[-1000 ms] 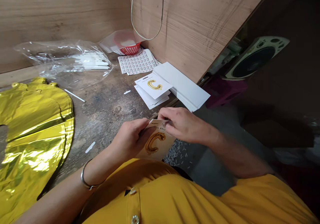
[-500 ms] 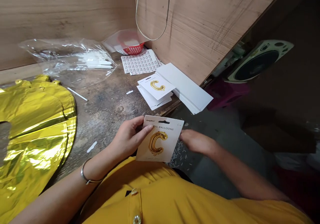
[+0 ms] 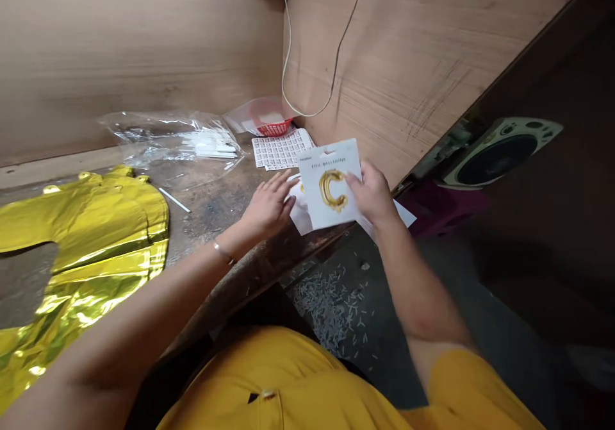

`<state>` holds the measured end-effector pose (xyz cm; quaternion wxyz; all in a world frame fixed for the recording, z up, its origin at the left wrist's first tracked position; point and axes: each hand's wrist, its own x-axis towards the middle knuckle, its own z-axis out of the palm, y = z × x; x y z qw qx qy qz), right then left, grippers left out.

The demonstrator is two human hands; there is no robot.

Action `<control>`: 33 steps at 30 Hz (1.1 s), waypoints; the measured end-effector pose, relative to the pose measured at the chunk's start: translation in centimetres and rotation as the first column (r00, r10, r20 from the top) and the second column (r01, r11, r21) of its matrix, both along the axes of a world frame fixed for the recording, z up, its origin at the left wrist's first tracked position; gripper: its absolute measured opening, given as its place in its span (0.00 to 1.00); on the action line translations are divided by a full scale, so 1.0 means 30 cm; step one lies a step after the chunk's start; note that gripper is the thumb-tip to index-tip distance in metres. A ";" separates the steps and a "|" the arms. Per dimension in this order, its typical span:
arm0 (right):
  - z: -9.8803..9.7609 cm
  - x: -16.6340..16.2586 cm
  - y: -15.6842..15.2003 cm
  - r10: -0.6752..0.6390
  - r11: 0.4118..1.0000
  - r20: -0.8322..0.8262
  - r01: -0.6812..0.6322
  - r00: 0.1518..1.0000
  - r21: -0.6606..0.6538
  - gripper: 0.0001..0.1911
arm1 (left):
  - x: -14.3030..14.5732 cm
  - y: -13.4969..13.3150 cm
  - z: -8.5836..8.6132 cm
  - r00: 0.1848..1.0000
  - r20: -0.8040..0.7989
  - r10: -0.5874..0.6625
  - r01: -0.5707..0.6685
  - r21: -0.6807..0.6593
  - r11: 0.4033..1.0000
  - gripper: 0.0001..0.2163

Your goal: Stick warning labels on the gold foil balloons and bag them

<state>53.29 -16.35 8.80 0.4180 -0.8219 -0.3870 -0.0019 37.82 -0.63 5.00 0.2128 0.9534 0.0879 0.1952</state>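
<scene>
In my right hand (image 3: 372,193) is a white foil balloon card (image 3: 314,193) with a gold letter C, pinched at its right edge. The card is raised over the table's right edge and hides part of the cards beneath. My left hand (image 3: 269,207) is open, fingers stretched toward the small pile of cards (image 3: 302,220) behind the held card. Whether its fingertips touch that pile I cannot tell. A stack of white cards (image 3: 405,213) shows partly behind my right wrist.
Gold foil balloons (image 3: 110,225) lie on the table's left side. A white stick (image 3: 174,200), a clear bag of white sticks (image 3: 211,145), sticker sheets (image 3: 281,149) and a red basket (image 3: 275,127) lie farther back. White scraps (image 3: 329,305) cover the floor; a speaker (image 3: 502,154) stands at right.
The card has moved from near my lap up and forward over the cards, passing from my left hand to my right. My left hand has released it and reached forward. The view has shifted.
</scene>
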 end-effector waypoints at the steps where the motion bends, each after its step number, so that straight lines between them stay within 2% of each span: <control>1: 0.014 0.049 0.053 -0.005 0.990 0.060 0.013 0.998 -0.137 0.16 | 0.021 0.030 -0.016 0.998 -0.056 -0.041 0.044 0.053 0.998 0.19; 2: 0.018 0.086 0.101 0.003 0.955 0.101 0.027 0.995 -0.294 0.16 | 0.034 0.053 -0.035 0.991 -0.109 -0.074 0.084 0.089 0.992 0.17; 5: -0.030 0.129 0.203 0.016 0.858 0.122 0.049 0.992 -0.511 0.16 | 0.034 0.084 -0.095 0.975 -0.188 -0.117 0.139 0.111 0.984 0.15; 10: -0.142 0.098 0.247 0.003 0.763 0.143 0.090 0.990 -0.640 0.17 | 0.013 0.087 -0.131 0.978 -0.200 -0.064 0.092 0.137 0.986 0.15; 13: -0.154 0.077 0.262 -0.006 0.736 0.177 0.124 0.984 -0.665 0.17 | 0.035 0.081 -0.130 0.985 -0.174 0.003 0.025 0.157 0.987 0.20; 16: -0.137 0.027 0.263 -0.008 0.739 0.233 0.163 0.972 -0.654 0.16 | 0.060 0.072 -0.134 0.979 -0.196 -0.054 0.089 0.174 0.981 0.22; 19: -0.101 -0.023 0.206 0.045 0.784 0.305 0.156 0.951 -0.601 0.15 | 0.069 0.072 -0.141 0.968 -0.228 -0.104 0.146 0.175 0.974 0.21; 22: -0.064 0.001 0.081 0.047 0.830 0.381 0.177 0.923 -0.530 0.20 | 0.069 0.075 -0.145 0.966 -0.238 -0.098 0.142 0.173 0.975 0.22; 24: -0.056 0.062 -0.015 -0.009 0.815 0.391 0.233 0.921 -0.531 0.25 | 0.070 0.074 -0.145 0.967 -0.240 -0.087 0.131 0.171 0.976 0.22; 26: -0.066 0.129 -0.093 -0.010 0.772 0.330 0.217 0.944 -0.598 0.30 | 0.071 0.070 -0.143 0.967 -0.241 -0.080 0.123 0.167 0.978 0.22; 29: -0.088 0.184 -0.153 0.013 0.757 0.277 0.172 0.961 -0.631 0.26 | 0.072 0.062 -0.141 0.967 -0.241 -0.077 0.117 0.156 0.981 0.22; 33: -0.081 0.186 -0.155 -0.023 0.761 0.277 0.196 0.961 -0.618 0.21 | 0.073 0.067 -0.148 0.970 -0.227 -0.083 0.113 0.124 0.986 0.22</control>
